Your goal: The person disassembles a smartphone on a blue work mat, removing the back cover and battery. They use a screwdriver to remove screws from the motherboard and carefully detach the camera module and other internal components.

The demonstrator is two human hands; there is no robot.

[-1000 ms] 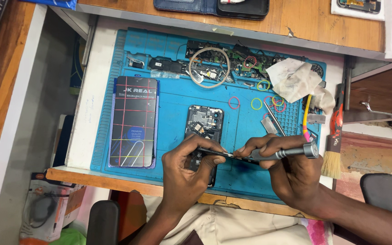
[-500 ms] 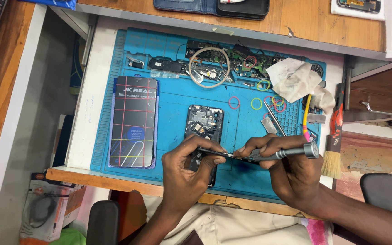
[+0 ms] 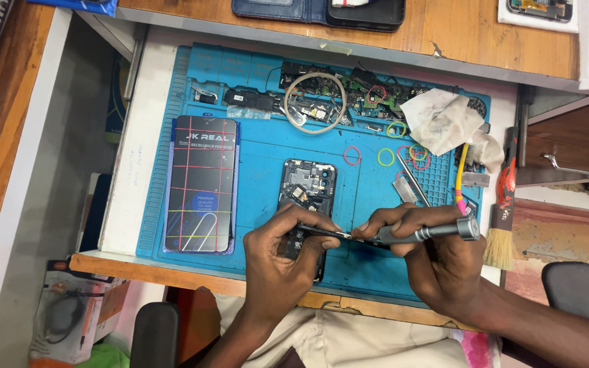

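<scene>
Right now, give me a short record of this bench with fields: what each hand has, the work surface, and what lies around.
left hand: steadies the opened phone and pinches the tool's tip
right hand: grips a grey screwdriver, lying almost level, tip toward the phone
surface: blue mat
left of phone: boxed screen pack
top of mat: loose parts and a wire ring
right of phone: coloured rubber bands, crumpled cloth, tweezers
mat's right edge: brush
</scene>
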